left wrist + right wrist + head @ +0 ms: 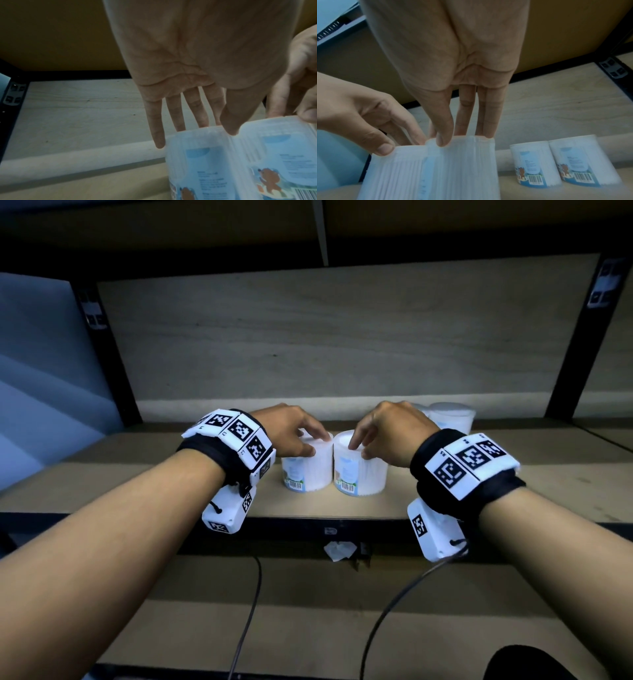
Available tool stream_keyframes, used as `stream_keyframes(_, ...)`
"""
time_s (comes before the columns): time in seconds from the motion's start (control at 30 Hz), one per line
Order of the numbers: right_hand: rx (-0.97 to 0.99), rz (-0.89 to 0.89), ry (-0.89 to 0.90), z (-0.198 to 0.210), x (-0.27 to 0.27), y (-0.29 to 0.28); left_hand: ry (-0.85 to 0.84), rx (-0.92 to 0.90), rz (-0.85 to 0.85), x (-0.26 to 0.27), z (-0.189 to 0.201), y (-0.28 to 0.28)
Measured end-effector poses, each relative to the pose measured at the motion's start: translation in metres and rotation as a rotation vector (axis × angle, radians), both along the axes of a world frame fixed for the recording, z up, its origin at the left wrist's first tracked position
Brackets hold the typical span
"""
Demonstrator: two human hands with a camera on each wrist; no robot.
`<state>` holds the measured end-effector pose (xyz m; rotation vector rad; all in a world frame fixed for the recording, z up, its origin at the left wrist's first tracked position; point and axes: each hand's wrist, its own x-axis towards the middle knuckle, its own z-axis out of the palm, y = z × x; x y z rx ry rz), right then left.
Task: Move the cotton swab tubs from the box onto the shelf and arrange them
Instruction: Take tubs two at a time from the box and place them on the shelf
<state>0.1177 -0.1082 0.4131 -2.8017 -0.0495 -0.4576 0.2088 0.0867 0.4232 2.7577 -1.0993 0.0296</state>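
I have my left hand and right hand each gripping the lid of a white translucent plastic cotton swab tub, touching mid-frame on the brown wooden shelf. Two more tubs stand right. The box is unseen, so I cannot tell what remains.

Shelf left half free; two tubs block back right.

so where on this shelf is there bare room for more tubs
Bare board runs from the left tub to the left post, and behind both held tubs to the back panel. Crowded on the right: two back tubs stand behind the right hand.
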Motion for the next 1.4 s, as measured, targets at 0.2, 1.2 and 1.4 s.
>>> stream_keyframes(0.2, -0.016, -0.062, 0.027, 0.003, 0.027, -0.009, -0.002, -0.027, -0.004, 0.024, -0.004, -0.011)
stream_keyframes(1.2, 0.025, -0.061, 0.034, 0.001, 0.135, -0.060, -0.050, -0.128, 0.032, 0.114, -0.012, -0.062)
stream_keyframes(1.4, -0.019, -0.068, -0.004, -0.003, 0.144, -0.062, -0.055, -0.132, 0.053, 0.121, -0.015, -0.067)
